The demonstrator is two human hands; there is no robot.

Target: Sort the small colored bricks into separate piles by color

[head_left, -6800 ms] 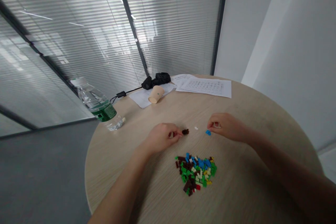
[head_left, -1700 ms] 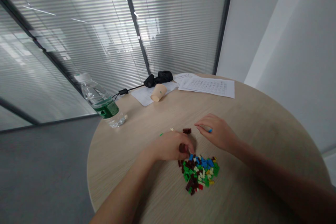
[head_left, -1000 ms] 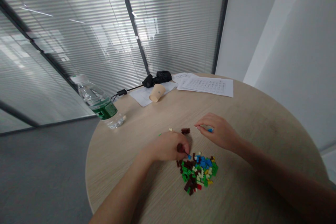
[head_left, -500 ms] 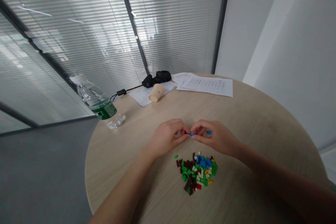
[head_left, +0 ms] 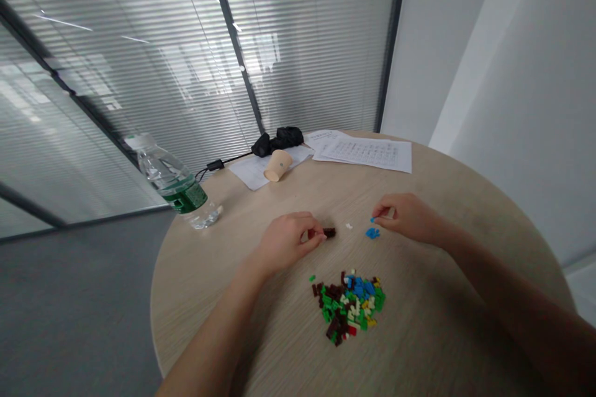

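My left hand is closed in a pinch at the end of a dark brown brick piece, part of which its fingers hide. Between the fingertips of my right hand is a small blue toy brick. Just below those fingertips, a little cluster of blue bricks lies on the table. A small white brick rests between my two hands. Closer to me is a mixed pile of small bricks, in brown, green, blue, cream, yellow and red.
On the round wooden table, a plastic bottle stands at the left edge. Toward the back are a paper cup on its side, a black bundle with a cord, and printed sheets. Blinds and a wall lie behind.
My hands have moved apart: the right one went right and slightly away, beside the blue cluster. The brown piece and the white brick now show between them. The brick pile has not moved.
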